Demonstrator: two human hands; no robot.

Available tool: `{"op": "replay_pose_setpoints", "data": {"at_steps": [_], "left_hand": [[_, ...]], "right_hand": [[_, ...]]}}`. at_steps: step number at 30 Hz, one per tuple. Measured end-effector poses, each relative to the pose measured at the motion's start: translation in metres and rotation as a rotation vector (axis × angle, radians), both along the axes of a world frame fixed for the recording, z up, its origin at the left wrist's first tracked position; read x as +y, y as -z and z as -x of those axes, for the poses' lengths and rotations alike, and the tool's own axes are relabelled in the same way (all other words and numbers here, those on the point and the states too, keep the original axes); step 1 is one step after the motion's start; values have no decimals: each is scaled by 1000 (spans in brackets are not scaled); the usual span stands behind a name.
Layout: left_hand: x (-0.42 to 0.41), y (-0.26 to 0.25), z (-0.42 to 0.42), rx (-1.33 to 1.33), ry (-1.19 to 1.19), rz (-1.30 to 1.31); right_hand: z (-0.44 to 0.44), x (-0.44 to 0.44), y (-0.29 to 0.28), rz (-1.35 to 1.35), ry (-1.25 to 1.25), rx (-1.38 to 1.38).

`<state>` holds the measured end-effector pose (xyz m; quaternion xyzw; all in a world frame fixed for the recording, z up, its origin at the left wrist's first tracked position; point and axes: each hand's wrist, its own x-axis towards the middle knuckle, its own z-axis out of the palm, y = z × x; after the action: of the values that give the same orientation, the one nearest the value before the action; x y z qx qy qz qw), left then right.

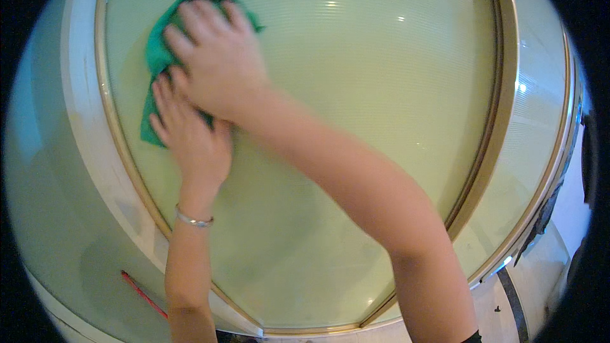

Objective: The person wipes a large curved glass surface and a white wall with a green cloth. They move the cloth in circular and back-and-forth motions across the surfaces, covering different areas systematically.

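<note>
A green cloth (159, 50) lies against a ribbed, translucent glass panel (343, 105), near its gold-coloured left frame. My right hand (219, 52) is spread over the upper part of the cloth and presses it to the panel, slightly blurred. Just below, my left hand (193, 138) rests with its fingers on the lower part of the cloth, touching the heel of my right hand. A silver bangle (194, 220) circles my left wrist. The parts of the cloth beneath both palms are hidden.
A white jamb (88, 119) and a greenish wall (47, 162) stand at the left, with a thin red strip (144, 294) low on it. To the right, a gold-coloured frame post (507, 81) borders another glass panel (541, 85). Light flooring (495, 324) with a dark band shows at lower right.
</note>
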<state>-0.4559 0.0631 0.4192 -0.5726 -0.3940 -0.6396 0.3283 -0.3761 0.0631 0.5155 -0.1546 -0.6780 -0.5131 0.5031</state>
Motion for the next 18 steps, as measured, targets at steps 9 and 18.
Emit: {"op": "replay_pose_setpoints", "data": {"at_steps": [9,18], "left_hand": [[-39,-50,-90,272,266,-275],[-55,85,-107,617,352,17]], "right_hand": [[-124,-66,-14,-190,394,318],[-161,-85,159,117,413,542]]}}
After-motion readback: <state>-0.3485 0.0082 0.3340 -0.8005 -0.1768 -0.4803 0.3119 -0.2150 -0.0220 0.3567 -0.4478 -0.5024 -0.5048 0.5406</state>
